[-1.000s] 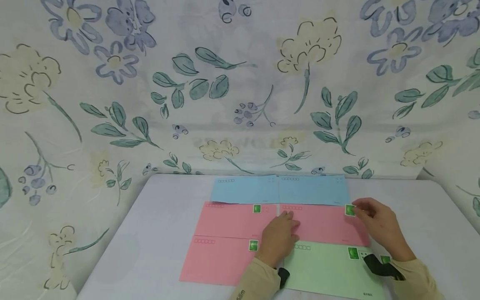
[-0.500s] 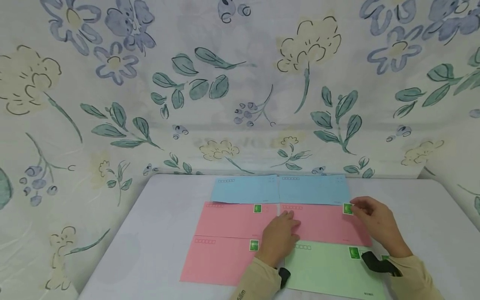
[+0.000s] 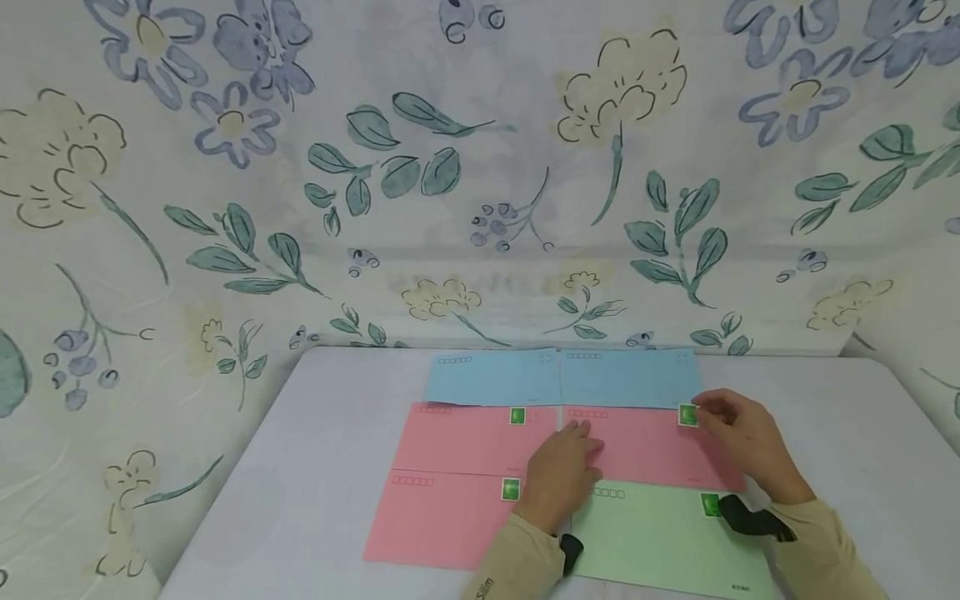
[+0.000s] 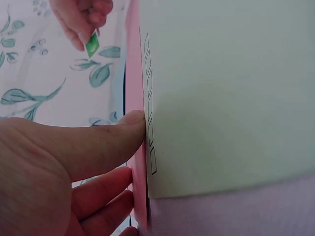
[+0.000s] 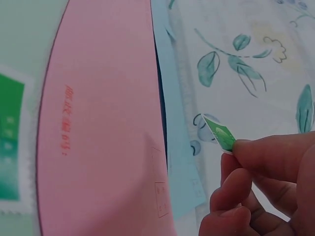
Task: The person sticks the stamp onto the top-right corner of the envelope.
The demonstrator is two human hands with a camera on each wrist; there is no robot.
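Green envelope [image 3: 660, 546] lying toward near edge of table [image 3: 300, 467], carrying a stamp; both left-column pink envelopes [image 3: 431, 518] likewise. Left hand [image 3: 558, 477] resting on right-column pink envelope [image 3: 637, 450], thumb and fingers apart. Right hand [image 3: 744, 429] pinching held stamp [image 3: 687, 415] over its far right corner, apparently not stuck yet. Blue envelopes [image 3: 491, 379] lying along far edge, showing no stamps, probably left to do. Black strap [image 3: 753, 518] hiding part of green envelope; table's near edge running out of view.

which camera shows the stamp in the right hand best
The right wrist view: the stamp is largest there, pinched by the right hand, its green face visible though slanted. The head view shows it tiny, face showing; the left wrist view, small and tilted.
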